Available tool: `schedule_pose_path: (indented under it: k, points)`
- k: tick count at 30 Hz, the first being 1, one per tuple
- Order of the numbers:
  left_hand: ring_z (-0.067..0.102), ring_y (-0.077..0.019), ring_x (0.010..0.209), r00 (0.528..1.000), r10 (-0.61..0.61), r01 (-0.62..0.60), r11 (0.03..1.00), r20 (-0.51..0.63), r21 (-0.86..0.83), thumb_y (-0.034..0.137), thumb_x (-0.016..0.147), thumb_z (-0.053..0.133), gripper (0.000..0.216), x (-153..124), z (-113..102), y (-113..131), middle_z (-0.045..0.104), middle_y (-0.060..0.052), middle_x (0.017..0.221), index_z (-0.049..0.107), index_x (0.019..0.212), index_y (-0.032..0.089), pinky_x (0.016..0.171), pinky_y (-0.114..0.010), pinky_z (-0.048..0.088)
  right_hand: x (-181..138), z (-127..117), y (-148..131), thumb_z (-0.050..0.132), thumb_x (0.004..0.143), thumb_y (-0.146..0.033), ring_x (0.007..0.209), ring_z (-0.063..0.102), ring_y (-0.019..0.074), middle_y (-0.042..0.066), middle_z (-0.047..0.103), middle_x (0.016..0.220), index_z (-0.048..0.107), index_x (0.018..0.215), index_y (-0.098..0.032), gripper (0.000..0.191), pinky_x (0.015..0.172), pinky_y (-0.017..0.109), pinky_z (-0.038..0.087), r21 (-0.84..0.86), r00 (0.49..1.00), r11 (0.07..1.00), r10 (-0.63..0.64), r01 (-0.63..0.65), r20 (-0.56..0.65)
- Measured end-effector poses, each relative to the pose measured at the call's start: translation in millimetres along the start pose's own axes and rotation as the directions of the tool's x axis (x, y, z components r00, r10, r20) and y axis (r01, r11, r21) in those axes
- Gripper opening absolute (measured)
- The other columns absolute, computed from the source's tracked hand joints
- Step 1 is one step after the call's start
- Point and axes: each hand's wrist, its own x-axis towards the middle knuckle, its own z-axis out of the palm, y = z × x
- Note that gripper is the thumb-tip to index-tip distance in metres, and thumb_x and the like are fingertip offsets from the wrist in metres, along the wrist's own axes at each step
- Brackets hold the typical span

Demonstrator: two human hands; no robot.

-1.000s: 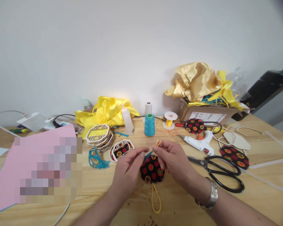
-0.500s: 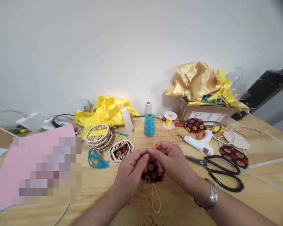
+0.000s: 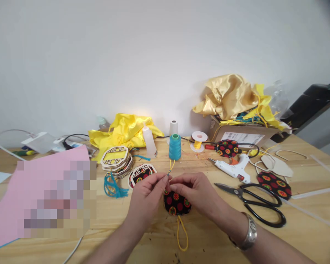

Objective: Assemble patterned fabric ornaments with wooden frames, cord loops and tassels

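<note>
Centrally, black dotted fabric pad (image 3: 177,205), yellow cord (image 3: 171,167) pinched by left hand (image 3: 147,194), right hand (image 3: 194,190)

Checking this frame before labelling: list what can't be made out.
Head view:
- Pink sheet: face pixelated.
- Patterned pad: top hidden by left hand and right hand.
- Yellow cord: grip at the fingertips too small to read.
- Box: contents covered by gold cloth.

I see a black fabric piece (image 3: 177,204) dotted with red, green and yellow circles, trailing a yellow cord (image 3: 182,235). A teal thread spool (image 3: 175,147) stands behind it, beside crumpled yellow cloth (image 3: 125,129). I also make out a pink sheet (image 3: 41,190), black-handled scissors (image 3: 260,204) and a white glue gun (image 3: 232,168) on the pale wood table (image 3: 305,234).
</note>
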Motion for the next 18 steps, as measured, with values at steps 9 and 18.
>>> schedule_pose_path:
  k: [9, 18]
  points:
    - [0.035, -0.0079, 0.048, 1.000, -0.023, 0.023, 1.000, -0.010, -0.017, 0.032, 0.078, 0.062, 0.020, 0.2, -0.7, -0.4, 0.055, 0.003, 0.057, 0.066, 0.065, 0.018, 0.047, -0.021, 0.029, -0.3, -2.1, 2.4, 0.062, 0.080, -0.023, 0.076, 0.059, 0.0133, 0.002, 0.066, 0.080, 0.073, 0.071, -0.019, 0.014, 0.071, 0.026, 0.045, -0.158, 0.990, 0.985, -0.090, 0.073, -0.105]
    - [0.036, -0.0074, 0.048, 0.999, -0.030, 0.030, 1.000, -0.033, 0.005, 0.033, 0.077, 0.064, 0.019, 2.0, -1.2, -0.1, 0.054, 0.004, 0.055, 0.066, 0.067, 0.017, 0.045, -0.021, 0.027, -9.9, 3.1, 6.5, 0.046, 0.091, -0.021, 0.064, 0.058, 0.0118, -0.002, 0.069, 0.073, 0.069, 0.084, -0.022, 0.024, 0.059, 0.023, 0.039, -0.473, 0.982, 0.868, -0.184, 0.149, -0.029]
